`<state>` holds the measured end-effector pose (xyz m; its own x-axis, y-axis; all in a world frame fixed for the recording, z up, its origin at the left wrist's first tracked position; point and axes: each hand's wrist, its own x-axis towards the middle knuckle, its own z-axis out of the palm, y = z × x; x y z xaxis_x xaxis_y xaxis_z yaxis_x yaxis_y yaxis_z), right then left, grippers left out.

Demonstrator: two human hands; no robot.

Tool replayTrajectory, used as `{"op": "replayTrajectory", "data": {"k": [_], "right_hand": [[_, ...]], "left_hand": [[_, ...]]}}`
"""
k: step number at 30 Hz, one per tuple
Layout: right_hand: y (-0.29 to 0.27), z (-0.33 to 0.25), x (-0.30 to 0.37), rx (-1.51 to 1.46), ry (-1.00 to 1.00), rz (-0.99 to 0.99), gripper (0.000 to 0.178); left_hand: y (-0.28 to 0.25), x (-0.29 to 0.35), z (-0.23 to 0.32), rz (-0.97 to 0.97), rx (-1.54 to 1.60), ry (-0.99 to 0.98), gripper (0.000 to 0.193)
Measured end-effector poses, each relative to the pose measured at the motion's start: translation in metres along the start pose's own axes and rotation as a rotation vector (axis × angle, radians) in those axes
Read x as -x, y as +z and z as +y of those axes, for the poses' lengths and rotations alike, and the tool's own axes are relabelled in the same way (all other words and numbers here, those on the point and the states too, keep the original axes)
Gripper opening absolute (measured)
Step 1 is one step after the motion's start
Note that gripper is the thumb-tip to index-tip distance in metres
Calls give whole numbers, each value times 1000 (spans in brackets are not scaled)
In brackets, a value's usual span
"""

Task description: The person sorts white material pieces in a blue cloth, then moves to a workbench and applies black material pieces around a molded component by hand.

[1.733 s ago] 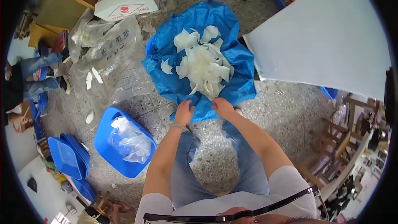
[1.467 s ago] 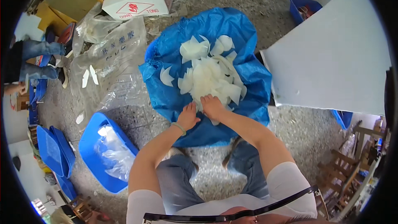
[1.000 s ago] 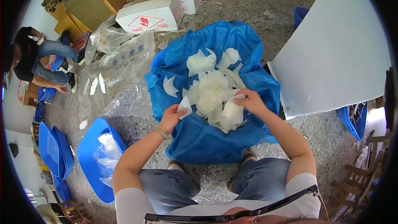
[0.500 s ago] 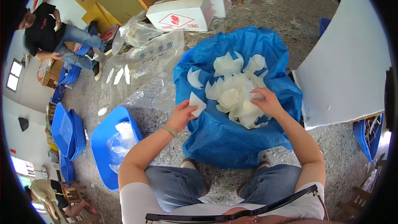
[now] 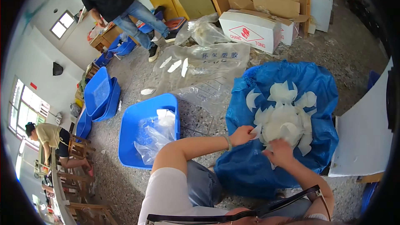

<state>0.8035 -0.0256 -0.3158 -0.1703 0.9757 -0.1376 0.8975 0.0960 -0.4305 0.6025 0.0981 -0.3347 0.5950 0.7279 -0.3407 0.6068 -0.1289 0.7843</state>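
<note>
Far left there's one co-worker (image 5: 53,141) bent forward, then a single blue tub (image 5: 83,126) next to a nested pair of blue tubs (image 5: 99,89), and a second co-worker (image 5: 109,1) standing beyond those, so two other people total. Next comes a wider blue tub (image 5: 141,110) with one crumpled clear bag (image 5: 152,143) slumped toward its right side, and past its far edge a flat clear plastic sheet (image 5: 200,71). Three white slivers (image 5: 184,67) sit on the sheet toward its left edge, with a fourth down near the tub. Then the left hand (image 5: 241,136), thumb and fingers pinched on one pale piece (image 5: 257,132), just inside the left edge of the blue sack (image 5: 246,166). Two white cartons (image 5: 248,29) sit beyond the sack's far left corner. The sack carries a heap of pale curved pieces (image 5: 281,123) around its middle, too overlapped to count, plus one loose crescent (image 5: 252,99) by that far left corner. They look thin and light, kinda stiff but bendy, probably slick, so I'd take one by its edge with fingertips and go easy, since creasing seems possible. The right hand (image 5: 281,153) is over the heap's near side, but it's blurred, so honestly can't tell if it's clamped on anything. Last, one big white board (image 5: 366,129) beside the sack's right edge.
</note>
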Motion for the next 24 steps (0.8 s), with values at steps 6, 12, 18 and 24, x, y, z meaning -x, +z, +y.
{"op": "replayTrajectory", "data": {"k": [6,12,18,24], "right_hand": [[66,-17,-3,2,-118,-227,31],[99,7,37,130,-299,-254,35],[68,-21,36,275,-228,-172,42],[-10,-34,-13,-283,-142,-11,41]], "left_hand": [[0,-28,-32,135,-44,127,26],[-188,-69,-77,996,743,26,17],[-268,-12,-161,1187,1444,19,23],[-206,-30,-24,370,1389,357,27]]}}
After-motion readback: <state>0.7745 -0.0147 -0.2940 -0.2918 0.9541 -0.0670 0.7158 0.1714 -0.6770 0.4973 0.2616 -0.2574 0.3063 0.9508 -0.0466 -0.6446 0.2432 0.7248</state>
